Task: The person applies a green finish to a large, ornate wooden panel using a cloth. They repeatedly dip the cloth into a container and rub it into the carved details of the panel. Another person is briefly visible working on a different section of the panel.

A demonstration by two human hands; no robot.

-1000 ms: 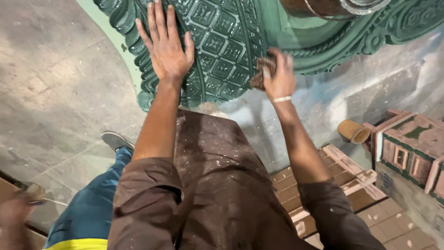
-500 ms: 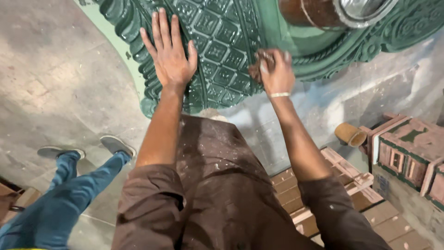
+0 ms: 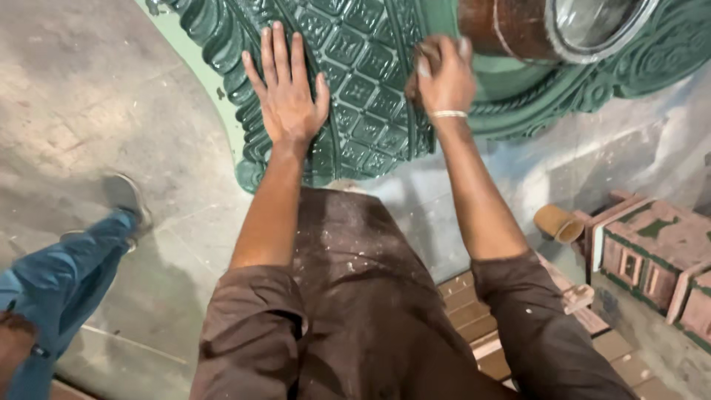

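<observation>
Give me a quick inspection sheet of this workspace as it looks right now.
Surface: grey concrete floor, dusty and mottled.
Job's things: dark green carved panel with a diamond relief pattern; small brown rubbing pad, mostly hidden in the grip.
Clutter: reddish carved blocks with green patches; tan short tube; brown wooden slats.
Grippers: left hand flat on the panel, fingers spread; right hand closed on the pad, pressed to the panel.
Cables: nothing seen.
Surroundings: brown cylinder with a glass-like end above the panel; another person's blue-trousered leg and shoe at left.
</observation>
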